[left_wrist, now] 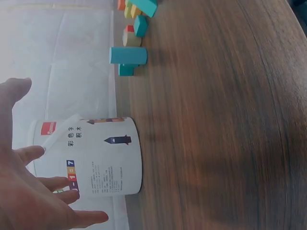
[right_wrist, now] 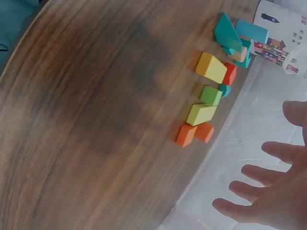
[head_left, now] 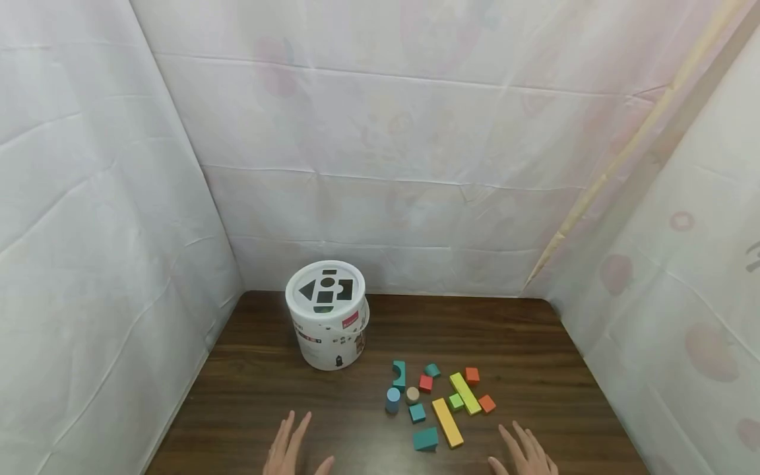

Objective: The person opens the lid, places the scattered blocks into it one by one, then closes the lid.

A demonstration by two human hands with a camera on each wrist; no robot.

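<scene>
My left hand (head_left: 286,450) hovers over the table's near left part, fingers spread and holding nothing. At the near right, my right hand (head_left: 525,455) is likewise spread and holds nothing; the toy blocks lie just beyond it. Among these blocks are a long orange-yellow block (head_left: 448,423), a long lime block (head_left: 465,394), a blue cylinder (head_left: 392,400), a teal wedge-like block (head_left: 425,439), a teal arch (head_left: 400,375) and a small green cube (head_left: 456,402). A white bucket (head_left: 326,343) with shaped holes in its lid stands upright farther back, left of the blocks.
The dark wooden table (head_left: 534,349) is bordered by white sheets at the back (head_left: 380,211) and on both sides. Red and orange cubes (head_left: 472,376), a round tan block (head_left: 412,395) and other small teal pieces lie in the same loose group. The bucket's handle hangs on its right side.
</scene>
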